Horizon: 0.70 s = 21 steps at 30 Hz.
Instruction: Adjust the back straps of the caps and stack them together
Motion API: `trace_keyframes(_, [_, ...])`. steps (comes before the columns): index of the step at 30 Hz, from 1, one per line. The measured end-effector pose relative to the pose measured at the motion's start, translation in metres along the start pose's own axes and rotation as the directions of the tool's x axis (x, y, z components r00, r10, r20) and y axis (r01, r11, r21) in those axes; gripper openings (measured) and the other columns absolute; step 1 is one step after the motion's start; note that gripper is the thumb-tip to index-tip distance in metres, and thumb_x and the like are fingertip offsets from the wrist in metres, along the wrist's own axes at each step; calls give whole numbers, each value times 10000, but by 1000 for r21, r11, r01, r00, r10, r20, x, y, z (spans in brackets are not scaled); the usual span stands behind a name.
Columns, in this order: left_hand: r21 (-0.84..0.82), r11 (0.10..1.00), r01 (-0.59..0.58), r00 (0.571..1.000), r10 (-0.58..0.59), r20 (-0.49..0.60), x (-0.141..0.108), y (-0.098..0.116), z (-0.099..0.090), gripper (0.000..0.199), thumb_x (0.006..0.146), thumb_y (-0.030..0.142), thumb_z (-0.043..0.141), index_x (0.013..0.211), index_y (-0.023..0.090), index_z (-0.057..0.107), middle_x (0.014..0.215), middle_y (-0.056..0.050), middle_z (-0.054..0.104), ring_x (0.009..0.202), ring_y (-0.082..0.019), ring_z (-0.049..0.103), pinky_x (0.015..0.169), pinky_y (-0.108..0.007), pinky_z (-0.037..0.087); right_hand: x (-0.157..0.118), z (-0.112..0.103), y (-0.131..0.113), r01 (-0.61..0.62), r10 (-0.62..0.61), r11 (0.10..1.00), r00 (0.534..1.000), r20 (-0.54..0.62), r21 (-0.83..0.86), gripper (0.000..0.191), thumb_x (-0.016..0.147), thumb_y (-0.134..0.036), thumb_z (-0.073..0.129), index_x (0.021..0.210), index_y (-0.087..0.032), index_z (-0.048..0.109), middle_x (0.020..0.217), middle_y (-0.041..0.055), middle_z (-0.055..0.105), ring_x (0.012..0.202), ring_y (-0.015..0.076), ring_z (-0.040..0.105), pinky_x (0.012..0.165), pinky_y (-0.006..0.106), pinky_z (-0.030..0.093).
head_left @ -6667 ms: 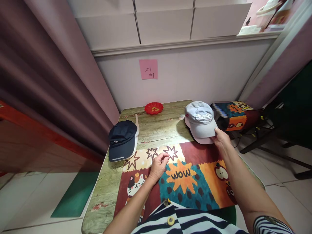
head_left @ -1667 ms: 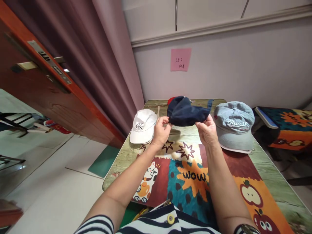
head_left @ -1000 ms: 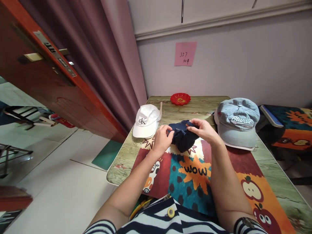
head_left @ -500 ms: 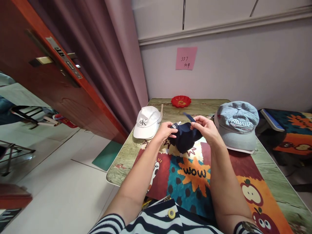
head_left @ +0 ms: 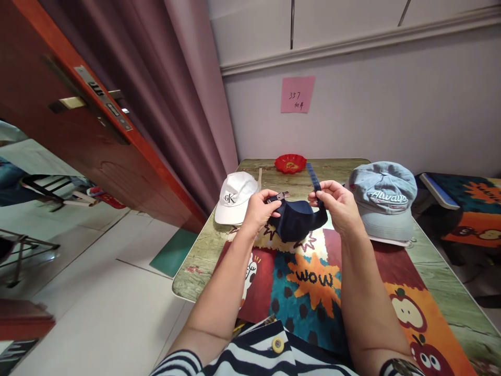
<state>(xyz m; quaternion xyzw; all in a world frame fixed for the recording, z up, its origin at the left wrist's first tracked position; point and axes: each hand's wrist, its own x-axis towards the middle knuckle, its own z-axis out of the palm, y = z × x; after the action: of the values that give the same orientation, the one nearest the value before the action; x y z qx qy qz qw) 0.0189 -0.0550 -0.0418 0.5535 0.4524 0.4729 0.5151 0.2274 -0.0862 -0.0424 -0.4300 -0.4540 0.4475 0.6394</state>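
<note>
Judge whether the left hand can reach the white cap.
Probably: the white cap sits close beside the left hand, nothing visible between, but that hand must first release the navy cap it holds.

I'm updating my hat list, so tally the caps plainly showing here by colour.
White cap: 1
Navy cap: 1
Light blue cap: 1
Total: 3; a pale edge under the light blue cap may be another, and anything stacked underneath is uncounted.
</note>
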Motion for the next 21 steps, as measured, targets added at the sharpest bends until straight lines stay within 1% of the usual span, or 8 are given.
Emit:
trace_keyframes(3, [93, 993, -75, 997, 74, 16, -2, 7, 4, 228, 721, 188, 711, 946, 156, 719, 941, -21, 676, 628, -76, 592, 480, -179, 540, -1, 7, 0, -50, 50, 996, 999, 11, 80, 283, 740, -372, 757, 894, -229, 567, 741, -18, 607, 605, 122, 558, 562, 261, 490])
trace_keyframes(6, [118, 987, -110, 989, 97, 115, -1, 14, 5, 226, 760, 250, 706, 963, 154, 732, 929, -29, 682, 659, -90, 580, 473, -169, 511, -1, 18, 3, -128, 116, 980, 990, 79, 156, 333, 712, -413, 802, 862, -212, 583, 655, -57, 485, 498, 68, 381, 433, 211, 301])
trace_keyframes(8, [117, 984, -132, 979, 111, 171, 1, 15, 4, 231, 784, 314, 712, 949, 153, 736, 894, -27, 674, 682, -101, 578, 479, -166, 494, -1, 25, 6, -174, 156, 973, 980, 123, 151, 397, 692, -476, 834, 845, -196, 598, 655, -55, 481, 478, 48, 299, 416, 214, 197])
trace_keyframes(11, [134, 979, -151, 974, 124, 190, 3, 15, 4, 241, 800, 357, 711, 926, 152, 729, 850, -22, 660, 700, -112, 583, 498, -167, 483, -2, 31, 11, -230, 204, 967, 958, 203, 113, 474, 674, -556, 847, 869, -178, 637, 663, -45, 502, 468, 39, 242, 422, 231, 133])
trace_keyframes(14, [175, 969, -174, 975, 145, 167, 1, 13, 6, 228, 819, 342, 693, 958, 161, 706, 923, -39, 687, 752, -133, 614, 517, -174, 484, -4, 34, 15, -270, 238, 959, 934, 265, 89, 484, 679, -570, 850, 876, -172, 658, 567, -91, 367, 461, 49, 220, 427, 231, 128])
trace_keyframes(16, [236, 947, -216, 972, 185, 147, -2, 12, 8, 203, 839, 308, 668, 985, 169, 690, 976, -49, 704, 779, -140, 630, 549, -185, 493, -5, 35, 17, -258, 233, 963, 941, 247, 73, 475, 671, -568, 858, 837, -173, 654, 533, -105, 305, 458, 53, 227, 426, 229, 140])
trace_keyframes(18, [311, 911, -271, 960, 232, 159, -5, 12, 10, 181, 860, 261, 629, 1013, 178, 683, 1004, -47, 715, 783, -139, 639, 604, -203, 509, -5, 37, 19, -224, 211, 973, 961, 181, 54, 478, 652, -577, 863, 797, -176, 648, 521, -97, 325, 456, 57, 250, 421, 231, 155])
trace_keyframes(21, [381, 850, -363, 930, 307, 200, -8, 13, 12, 231, 853, 193, 621, 1075, 197, 684, 1053, -39, 726, 845, -155, 666, 728, -242, 536, -4, 40, 20, -184, 181, 983, 981, 72, 32, 485, 637, -601, 853, 777, -184, 648, 512, -81, 374, 450, 67, 285, 413, 235, 176])
